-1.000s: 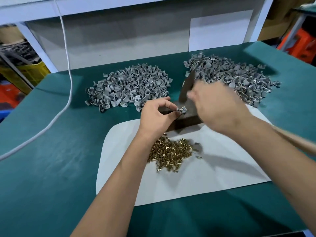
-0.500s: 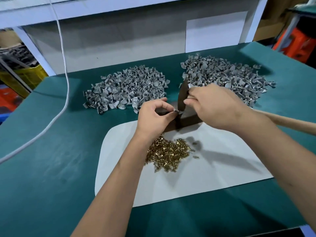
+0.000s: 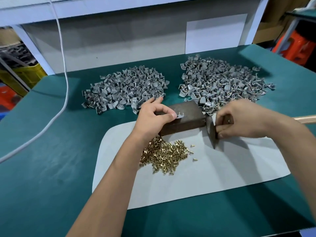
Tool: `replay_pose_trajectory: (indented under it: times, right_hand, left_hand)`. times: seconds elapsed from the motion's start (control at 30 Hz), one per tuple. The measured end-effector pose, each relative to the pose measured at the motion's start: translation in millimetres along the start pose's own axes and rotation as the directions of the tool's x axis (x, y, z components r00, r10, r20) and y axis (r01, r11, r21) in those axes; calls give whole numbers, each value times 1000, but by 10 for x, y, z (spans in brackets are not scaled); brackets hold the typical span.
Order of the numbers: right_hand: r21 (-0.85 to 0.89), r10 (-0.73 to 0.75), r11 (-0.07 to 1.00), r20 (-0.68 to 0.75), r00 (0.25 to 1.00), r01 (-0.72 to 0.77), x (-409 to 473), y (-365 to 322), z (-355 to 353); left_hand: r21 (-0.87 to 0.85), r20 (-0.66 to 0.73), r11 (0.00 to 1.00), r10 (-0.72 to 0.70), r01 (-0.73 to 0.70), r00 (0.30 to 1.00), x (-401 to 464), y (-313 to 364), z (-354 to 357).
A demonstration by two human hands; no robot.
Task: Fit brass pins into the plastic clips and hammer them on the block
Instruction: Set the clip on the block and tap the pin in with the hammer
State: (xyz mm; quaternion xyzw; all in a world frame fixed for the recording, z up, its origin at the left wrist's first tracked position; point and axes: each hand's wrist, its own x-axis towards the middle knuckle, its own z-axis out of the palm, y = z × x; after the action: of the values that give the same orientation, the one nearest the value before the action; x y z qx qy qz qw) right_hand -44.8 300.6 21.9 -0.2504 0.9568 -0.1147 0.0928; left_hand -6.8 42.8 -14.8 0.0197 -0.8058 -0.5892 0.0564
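Note:
A dark metal block [image 3: 188, 119] lies at the far edge of the pale mat [image 3: 213, 168]. My left hand [image 3: 152, 119] pinches a grey plastic clip [image 3: 179, 115] with a brass pin in it, holding it down on the block's top. My right hand [image 3: 242, 121] grips a hammer [image 3: 211, 130] close to its dark head, which points down at the mat just right of the block; the wooden handle [image 3: 306, 119] runs off to the right. A heap of loose brass pins [image 3: 164, 153] lies on the mat in front of the block.
Two heaps of grey clips lie on the green table [image 3: 51, 168]: one at the back left [image 3: 124, 90], one at the back right [image 3: 220, 82]. A white cable [image 3: 64, 86] hangs down and trails across the table's left side. A white panel stands behind.
My right hand has drawn the hammer off the block, down and to the right, so the block's top now shows. My left hand still holds the clip on the block.

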Motion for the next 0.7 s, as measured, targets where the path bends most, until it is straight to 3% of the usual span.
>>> replay_pose_trajectory:
  times: [0.1, 0.27, 0.43, 0.7]
  right_hand:
    - [49, -5, 999, -28, 1000, 6, 6, -23, -74]
    - [144, -69, 982, -313, 947, 119, 109, -347, -89]
    - [128, -183, 964, -324, 928, 234, 227, -651, 172]
    - [542, 58, 790, -530, 846, 286, 257, -633, 367]
  left_hand:
    - [-14, 3, 1000, -11, 11, 1000, -1, 1, 3]
    - [-32, 4, 999, -2, 3, 1000, 0, -1, 13]
    - [-14, 4, 998, 63, -63, 998, 17, -17, 2]
    - [99, -81, 935, 348, -340, 934, 45, -83, -15]
